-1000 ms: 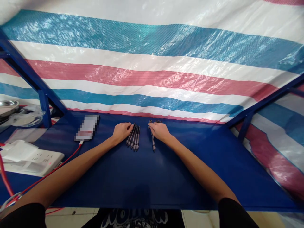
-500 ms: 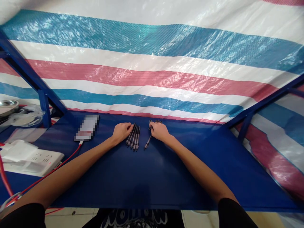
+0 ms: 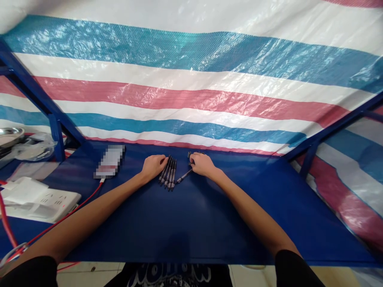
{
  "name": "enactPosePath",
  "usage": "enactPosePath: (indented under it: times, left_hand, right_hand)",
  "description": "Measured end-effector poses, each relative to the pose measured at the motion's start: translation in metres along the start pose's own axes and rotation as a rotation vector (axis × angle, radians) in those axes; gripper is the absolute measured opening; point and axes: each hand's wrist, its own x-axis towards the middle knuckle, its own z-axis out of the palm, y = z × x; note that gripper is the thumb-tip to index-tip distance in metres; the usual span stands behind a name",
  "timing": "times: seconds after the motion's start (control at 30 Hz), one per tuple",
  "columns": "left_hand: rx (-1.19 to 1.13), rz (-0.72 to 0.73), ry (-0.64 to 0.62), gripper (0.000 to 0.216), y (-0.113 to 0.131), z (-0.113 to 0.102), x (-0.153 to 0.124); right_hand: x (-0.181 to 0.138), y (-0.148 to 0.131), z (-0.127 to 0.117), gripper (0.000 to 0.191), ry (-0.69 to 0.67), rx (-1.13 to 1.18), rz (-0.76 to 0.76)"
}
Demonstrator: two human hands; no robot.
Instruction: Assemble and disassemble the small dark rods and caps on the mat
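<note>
Several dark pens (image 3: 169,172) with clear lower barrels lie side by side on the blue table (image 3: 167,223), slightly fanned. My left hand (image 3: 154,165) rests at their left, fingers curled closed, its fingertips against or very near the upper end of the leftmost pen; whether it grips anything is hidden. My right hand (image 3: 203,164) is closed on the upper end of another pen (image 3: 183,175). That pen slants down to the left, its tip at the right side of the row. A small dark cylindrical piece (image 3: 189,154) is just beyond my right fingertips, with more small pieces partly hidden behind the hand.
A phone (image 3: 110,161) with a red cable (image 3: 85,203) lies at the left. Near it are a white power strip (image 3: 56,203) and a plastic bag (image 3: 34,149). Striped sheeting (image 3: 191,95) hangs behind the table between blue frame bars (image 3: 55,135).
The pen in my right hand has swung its tip left and slightly up, now meeting the row. My right hand has shifted slightly right. The left hand has stayed still.
</note>
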Motion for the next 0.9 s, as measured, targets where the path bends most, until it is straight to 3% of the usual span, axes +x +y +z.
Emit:
enactPosePath:
  times: [0.13, 0.2, 0.3, 0.43, 0.53, 0.7, 0.9]
  left_hand:
    - [-0.007, 0.006, 0.006, 0.042, 0.000, 0.000, 0.000]
    - [-0.016, 0.010, 0.008, 0.042, 0.000, 0.000, 0.000]
    - [-0.028, 0.016, 0.018, 0.042, -0.001, 0.000, -0.001]
    - [-0.034, 0.026, 0.035, 0.042, -0.001, 0.001, -0.001]
    - [-0.033, 0.031, 0.040, 0.042, -0.002, 0.002, -0.001]
    - [-0.025, 0.031, 0.035, 0.041, -0.001, 0.002, -0.001]
    - [-0.010, 0.016, 0.019, 0.041, 0.001, -0.001, -0.001]
  right_hand:
    - [-0.001, 0.001, -0.001, 0.007, 0.030, 0.049, -0.065]
    - [-0.001, 0.003, -0.004, 0.016, 0.082, 0.133, -0.110]
    - [-0.001, 0.011, -0.011, 0.031, 0.244, 0.296, -0.181]
    - [0.003, 0.022, -0.014, 0.024, 0.490, 0.405, -0.164]
    - [0.006, 0.027, -0.009, 0.020, 0.585, 0.421, -0.092]
    - [0.010, 0.029, 0.003, 0.032, 0.625, 0.362, -0.153]
    - [0.013, 0.032, 0.013, 0.022, 0.602, 0.318, -0.135]
